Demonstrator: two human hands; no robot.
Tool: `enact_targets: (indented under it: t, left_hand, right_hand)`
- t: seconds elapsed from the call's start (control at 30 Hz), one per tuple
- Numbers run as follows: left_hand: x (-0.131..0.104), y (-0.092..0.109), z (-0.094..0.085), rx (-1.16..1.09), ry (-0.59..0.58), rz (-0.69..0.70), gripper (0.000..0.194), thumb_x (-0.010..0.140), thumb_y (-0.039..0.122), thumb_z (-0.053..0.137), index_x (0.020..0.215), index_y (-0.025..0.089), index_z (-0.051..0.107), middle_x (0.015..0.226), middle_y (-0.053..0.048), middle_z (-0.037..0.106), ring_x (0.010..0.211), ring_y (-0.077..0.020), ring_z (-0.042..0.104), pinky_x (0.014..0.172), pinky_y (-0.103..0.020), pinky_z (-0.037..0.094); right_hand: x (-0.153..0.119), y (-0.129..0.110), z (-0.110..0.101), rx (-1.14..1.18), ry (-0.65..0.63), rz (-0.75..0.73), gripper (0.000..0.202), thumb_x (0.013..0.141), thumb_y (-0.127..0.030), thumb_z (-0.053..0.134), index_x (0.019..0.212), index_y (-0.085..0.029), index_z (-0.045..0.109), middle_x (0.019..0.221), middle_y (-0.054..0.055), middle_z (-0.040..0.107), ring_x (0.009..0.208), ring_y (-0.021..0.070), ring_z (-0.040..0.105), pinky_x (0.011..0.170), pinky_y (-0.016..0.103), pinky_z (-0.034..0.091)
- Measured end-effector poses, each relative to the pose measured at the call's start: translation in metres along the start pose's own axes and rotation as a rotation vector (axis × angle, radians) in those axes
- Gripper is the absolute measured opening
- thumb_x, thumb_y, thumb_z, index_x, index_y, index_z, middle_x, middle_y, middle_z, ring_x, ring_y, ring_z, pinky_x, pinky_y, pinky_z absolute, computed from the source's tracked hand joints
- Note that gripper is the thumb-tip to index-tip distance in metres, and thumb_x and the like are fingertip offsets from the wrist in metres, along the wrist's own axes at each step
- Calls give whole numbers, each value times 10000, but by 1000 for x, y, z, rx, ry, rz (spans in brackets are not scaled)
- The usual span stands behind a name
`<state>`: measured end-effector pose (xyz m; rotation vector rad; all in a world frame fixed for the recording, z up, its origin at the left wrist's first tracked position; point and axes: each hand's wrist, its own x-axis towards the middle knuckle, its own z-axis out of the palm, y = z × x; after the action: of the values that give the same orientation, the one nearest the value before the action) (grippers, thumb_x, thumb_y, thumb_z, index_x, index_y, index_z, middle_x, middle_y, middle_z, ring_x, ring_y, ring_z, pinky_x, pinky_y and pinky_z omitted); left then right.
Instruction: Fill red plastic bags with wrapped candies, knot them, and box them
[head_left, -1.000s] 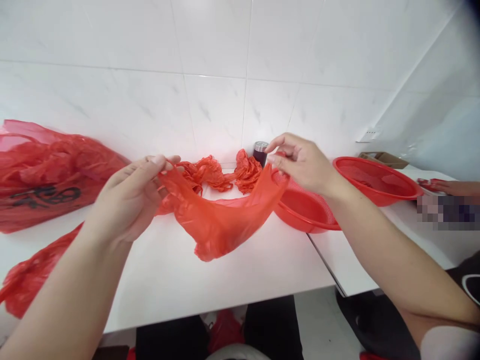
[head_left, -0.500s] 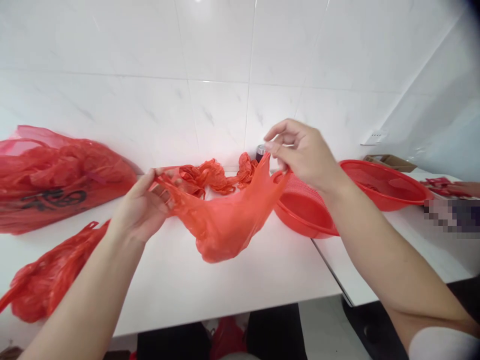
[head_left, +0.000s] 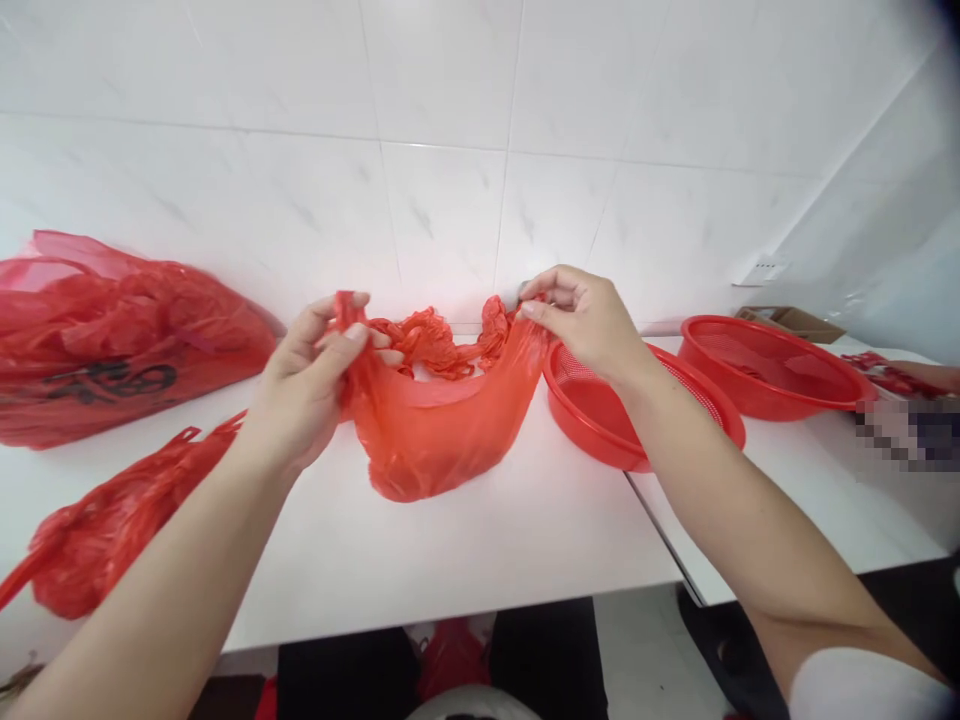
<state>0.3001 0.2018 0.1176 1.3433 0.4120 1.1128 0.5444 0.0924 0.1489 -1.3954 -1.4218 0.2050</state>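
L hand: thumb + fingers closed on one top end of the red plastic bag, outer fingers loosely spread. R hand: thumb/index pinch shut on the other top end, rest curled. Bag hangs slack betw. them, above mid tabletop, bottom sagging twd front edge. Can't tell if mouth is fully open or if anything's inside.

Nearby: crumpled bags along back edge, behind held bag; near basket at R edge, across the seam, approx. under R forearm; big printed bag at back L; loose bag front L, beside L forearm.

Risks, my read: thin film prob. stretches or tears at the pinch pts if pulled apart hard; small R grip could slip, dropping that side; R forearm dipping could knock basket; L forearm could drag loose bag twd front edge.
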Motion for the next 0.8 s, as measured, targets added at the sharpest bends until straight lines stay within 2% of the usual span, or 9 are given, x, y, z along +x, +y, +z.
enact_targets:
  t: [0.07,0.17,0.27,0.33,0.43,0.53,0.63,0.7,0.8]
  left_hand:
    - [4,3,7,187,-156,-91,470,813,337,682,1264,318,551,779,1,677,674,-164,668,576,-256,533]
    - [14,3,17,433,-389,-230,635,735,324,745,1325,276,515,686,17,637,597,-165,635,538,-255,508]
    - [20,0,29,546,-542,-264,345,684,274,770,1016,226,689,667,6,600,538,-152,578,481,-246,466]
    - [21,-2,35,539,-552,-262,77,741,289,715,757,220,686,620,7,543,486,-128,500,444,-242,427]
    - [19,-4,35,436,-487,-338,298,875,369,560,615,224,577,491,56,334,406,-89,306,421,-225,367]
    - [17,-7,23,364,-443,-426,393,919,448,489,600,218,501,474,85,218,395,-77,231,450,-217,379]
    - [14,-11,10,325,-456,-450,366,922,456,485,670,208,578,488,52,409,435,-87,384,538,-238,456]
    - [12,-11,3,314,-548,-431,352,923,452,483,733,205,646,607,-8,591,546,-120,531,599,-260,490]
    - [6,-6,1,459,-733,-342,240,876,389,572,773,219,707,727,-31,680,670,-162,614,650,-283,510]
  right_hand:
    - [0,-4,2,-46,-24,-41,66,806,-181,629,872,-180,627,718,-22,629,646,108,590,615,258,466]
    - [0,-27,16,-95,-295,-143,65,823,-186,619,885,-199,636,737,-34,627,649,99,571,620,254,457]
    - [6,-47,36,-65,-491,-267,67,850,-170,595,887,-217,623,749,-44,611,673,92,560,631,244,453]
    - [10,-49,47,-34,-483,-308,81,863,-173,595,918,-230,609,790,-40,605,705,93,559,665,246,461]
    - [14,-29,54,-5,-426,-265,192,844,-211,644,1021,-251,580,952,-18,606,815,112,567,741,262,479]
    - [4,-7,54,22,-447,-170,147,826,-221,654,947,-224,571,912,-12,593,829,124,557,736,279,489]
    - [-22,-9,50,122,-400,-117,58,864,-212,594,827,-204,550,805,-21,578,748,116,556,686,276,489]
    - [-42,-21,48,198,-458,-140,45,871,-215,596,837,-206,568,840,-13,613,772,119,584,704,276,495]
    - [-58,-30,50,273,-512,-162,27,886,-247,601,886,-221,594,904,-2,649,853,131,615,770,281,497]
